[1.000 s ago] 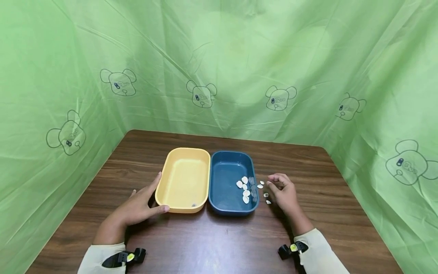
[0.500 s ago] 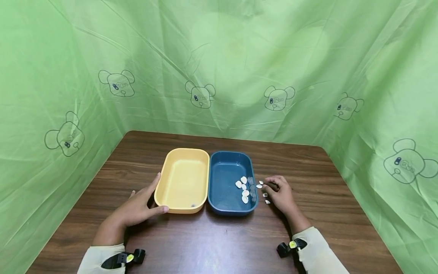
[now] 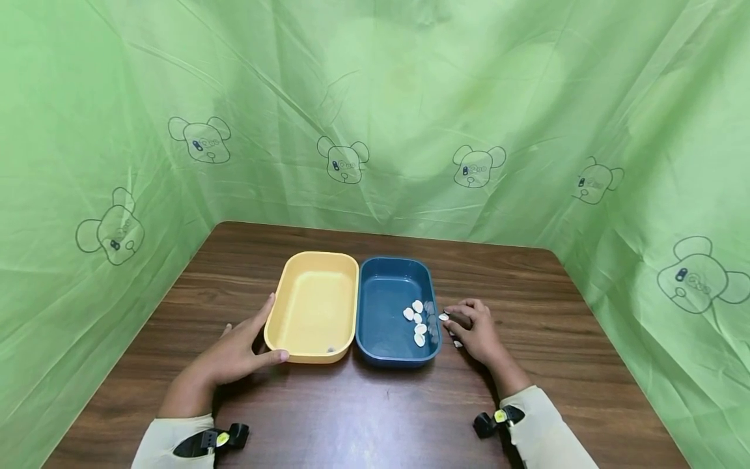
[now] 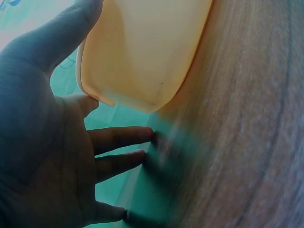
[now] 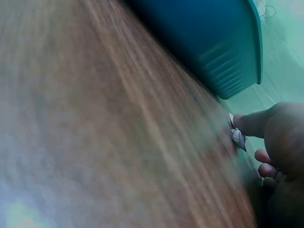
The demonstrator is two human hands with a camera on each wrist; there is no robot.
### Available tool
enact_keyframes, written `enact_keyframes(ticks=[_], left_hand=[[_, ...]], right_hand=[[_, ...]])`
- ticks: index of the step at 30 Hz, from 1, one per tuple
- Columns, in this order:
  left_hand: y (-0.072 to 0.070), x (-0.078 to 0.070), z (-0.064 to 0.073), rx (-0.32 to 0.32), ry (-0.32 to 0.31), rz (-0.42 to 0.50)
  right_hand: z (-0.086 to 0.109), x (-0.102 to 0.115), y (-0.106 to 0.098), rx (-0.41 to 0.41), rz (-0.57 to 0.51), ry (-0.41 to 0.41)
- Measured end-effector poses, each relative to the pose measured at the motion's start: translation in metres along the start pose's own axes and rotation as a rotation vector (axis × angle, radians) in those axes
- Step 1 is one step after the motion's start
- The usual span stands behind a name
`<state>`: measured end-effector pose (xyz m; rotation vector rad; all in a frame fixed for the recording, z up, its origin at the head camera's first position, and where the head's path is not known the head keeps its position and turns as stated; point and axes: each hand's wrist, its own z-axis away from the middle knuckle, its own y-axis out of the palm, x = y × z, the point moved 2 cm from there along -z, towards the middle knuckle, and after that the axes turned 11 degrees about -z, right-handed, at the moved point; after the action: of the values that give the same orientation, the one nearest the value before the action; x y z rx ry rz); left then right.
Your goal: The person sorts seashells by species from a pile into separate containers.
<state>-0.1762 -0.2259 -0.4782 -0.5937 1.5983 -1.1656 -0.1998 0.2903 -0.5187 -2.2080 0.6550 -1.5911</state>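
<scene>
Right hand [image 3: 476, 331] pinches a shell [image 3: 443, 317] right of blue tray [image 3: 383, 293]; left hand [image 3: 237, 350], fingers spread, touches yellow tray [image 3: 313, 303]. Shell likely light, stiff, brittle: grip edges gently.

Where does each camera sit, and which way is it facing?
Head: worn on the head, looking forward and down at the table, yellow tray and blue tray; left grip, right grip and sleeves show.
Left wrist: worn there, facing the yellow tray; left grip shows.
Right wrist: worn there, facing the blue tray's outside and a shell; right grip shows partly.
Head and left wrist share the yellow tray.
</scene>
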Motion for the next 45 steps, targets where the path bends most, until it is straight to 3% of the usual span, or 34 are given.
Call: enact_keyframes(ticks=[7,21,45], left_hand=[[0.0002,0.0009,-0.001,-0.007,0.006,0.0],[-0.0011,-0.0007,0.0011,-0.035,0.024,0.0],[0.0004,-0.0011,0.001,-0.027,0.021,0.005]], right_hand=[[0.0006,-0.0012,0.0037,-0.03,-0.015,-0.045],[-0.0008,0.0042,0.0036,-0.026,0.009,0.001],[-0.0016,0.0055,0.0027,0.008,0.015,0.111]])
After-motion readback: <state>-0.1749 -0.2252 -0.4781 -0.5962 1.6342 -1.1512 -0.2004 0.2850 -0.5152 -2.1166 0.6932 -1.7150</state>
